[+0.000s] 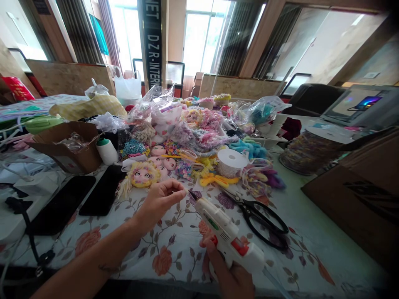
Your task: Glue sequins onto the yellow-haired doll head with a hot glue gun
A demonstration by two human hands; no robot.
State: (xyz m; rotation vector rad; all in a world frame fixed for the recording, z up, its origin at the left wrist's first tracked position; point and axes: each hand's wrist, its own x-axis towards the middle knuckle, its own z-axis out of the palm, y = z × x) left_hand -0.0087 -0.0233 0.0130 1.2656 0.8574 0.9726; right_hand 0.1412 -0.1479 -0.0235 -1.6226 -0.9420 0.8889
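My right hand [229, 270] is wrapped round the handle of a white hot glue gun [218, 220] with a red trigger. Its dark nozzle points up and left, close to the fingertips of my left hand [162, 199]. Thumb and forefinger of that left hand are pinched together; whatever is between them is too small to make out. Just beyond it lies a doll head [141, 174] with yellow hair, beside several bare doll faces [162, 162]. Black-handled scissors [264, 222] lie to the right of the glue gun.
Two black phones [101, 193] lie at left, near a cardboard box [71, 145] and a thread cone [107, 151]. A white spool [232, 162] and a heap of yarn [202, 128] fill the middle back. A large carton [358, 195] stands at right on the flowered tablecloth [174, 249].
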